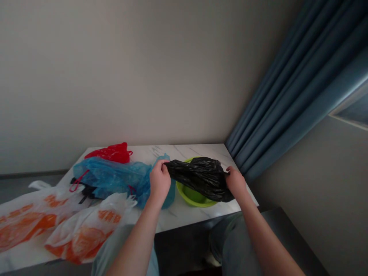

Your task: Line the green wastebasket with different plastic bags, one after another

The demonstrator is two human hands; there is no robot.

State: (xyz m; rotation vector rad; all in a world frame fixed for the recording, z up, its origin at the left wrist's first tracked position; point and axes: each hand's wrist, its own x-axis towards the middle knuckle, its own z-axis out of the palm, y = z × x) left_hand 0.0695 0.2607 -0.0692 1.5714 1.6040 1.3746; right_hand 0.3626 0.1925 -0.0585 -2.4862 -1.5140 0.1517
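I'm facing a grey wall, with a blue curtain (290, 88) hanging down to my right and a white marble-patterned table (198, 151) in front of me. Across its left half lie two white carrier bags printed in orange (83, 230), a crumpled blue plastic bag (112, 178), and a red plastic bag (110, 153) at the back. Something dark pokes out from under the blue bag, but I can't tell what it is. Ahead of me, toward the table's right side, sits a lime-green plastic basin (194, 195), mostly covered by the black plastic bag (198, 178) that I'm holding up between my hands. The bag's long axis runs left to right, bunched and sagging, with its lower fold hanging over the basin. My left hand (159, 182) pinches its left end, right beside the raised corner of the blue bag, so that side has little free room. My right hand (235, 182) grips the right end just inside the table's right edge, though my fingers are partly hidden behind the plastic. Both hands are closed on the bag, and they are about equally near the basin. In front of the basin, a strip of bare marble runs to the table's near edge.
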